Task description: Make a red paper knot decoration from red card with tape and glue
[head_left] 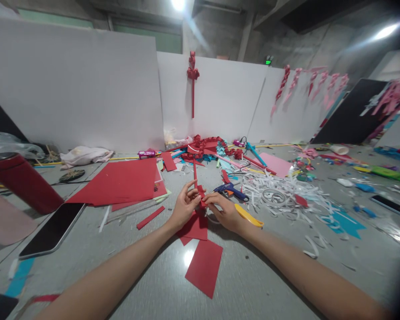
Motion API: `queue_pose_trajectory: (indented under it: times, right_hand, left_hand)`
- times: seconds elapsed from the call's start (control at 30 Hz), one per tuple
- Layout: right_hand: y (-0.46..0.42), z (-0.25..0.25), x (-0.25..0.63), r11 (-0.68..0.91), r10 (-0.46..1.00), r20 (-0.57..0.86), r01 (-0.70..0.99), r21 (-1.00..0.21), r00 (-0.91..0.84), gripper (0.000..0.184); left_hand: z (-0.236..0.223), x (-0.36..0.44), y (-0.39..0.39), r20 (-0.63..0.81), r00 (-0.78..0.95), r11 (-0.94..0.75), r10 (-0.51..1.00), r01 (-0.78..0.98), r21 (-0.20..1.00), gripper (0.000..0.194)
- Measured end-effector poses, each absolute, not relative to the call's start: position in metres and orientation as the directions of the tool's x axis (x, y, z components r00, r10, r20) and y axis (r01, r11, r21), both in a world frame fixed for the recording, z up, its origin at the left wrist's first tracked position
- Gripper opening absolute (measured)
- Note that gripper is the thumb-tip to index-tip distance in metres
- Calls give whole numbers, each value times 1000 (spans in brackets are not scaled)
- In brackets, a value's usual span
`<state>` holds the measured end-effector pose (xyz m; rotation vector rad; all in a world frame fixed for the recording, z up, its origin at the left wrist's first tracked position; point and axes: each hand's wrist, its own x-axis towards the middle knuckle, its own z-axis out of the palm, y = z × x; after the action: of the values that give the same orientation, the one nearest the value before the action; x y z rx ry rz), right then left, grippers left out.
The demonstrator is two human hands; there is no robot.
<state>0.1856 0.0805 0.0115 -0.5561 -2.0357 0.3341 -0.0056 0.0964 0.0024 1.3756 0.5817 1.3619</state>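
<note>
Both of my hands meet at a folded red paper strip (201, 192) near the middle of the floor. My left hand (186, 205) pinches its left side between thumb and fingers. From the right, my right hand (222, 210) grips the same strip with its fingertips. Under the hands lies a red paper sheet (196, 227), and closer to me a separate red paper piece (205, 268) rests flat. Just beyond my right hand is a blue glue gun (231, 191). A yellow-handled tool (249, 216) sits beside my right wrist, partly hidden by it.
Large red sheets (120, 180) lie to the left, near a phone (53, 231) and a red bottle (22, 182). White paper shreds (283, 191) surround a tape roll (274, 196) on the right. Red paper garlands (206, 144) pile before the white panel (220, 93).
</note>
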Motion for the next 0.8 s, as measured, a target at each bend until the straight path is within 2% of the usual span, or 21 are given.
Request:
queue_pose_trajectory:
  times: [0.13, 0.23, 0.33, 0.47, 0.67, 0.8]
  right_hand:
    - [80, 10, 185, 846, 533, 743, 225, -484, -405, 14]
    - [79, 12, 184, 775, 632, 710, 236, -587, -310, 10]
    - [77, 16, 181, 665, 746, 628, 207, -717, -222, 11]
    - [76, 21, 176, 540, 836, 511, 135, -831, -197, 17]
    - [81, 27, 172, 396, 906, 383, 45, -917, -179, 25]
    - [86, 26, 172, 262, 951, 253, 27, -965, -180, 28]
  left_hand:
    - [3, -5, 95, 402, 248, -307, 881, -347, 886, 66]
    - [4, -6, 94, 397, 258, -297, 881, -352, 888, 63]
    - [6, -6, 93, 390, 260, -296, 884, -334, 895, 60]
    - [9, -6, 92, 378, 255, -301, 890, -296, 907, 53]
    - [7, -5, 93, 398, 239, -330, 886, -278, 902, 43]
    - [4, -3, 93, 359, 227, -274, 905, -335, 902, 39]
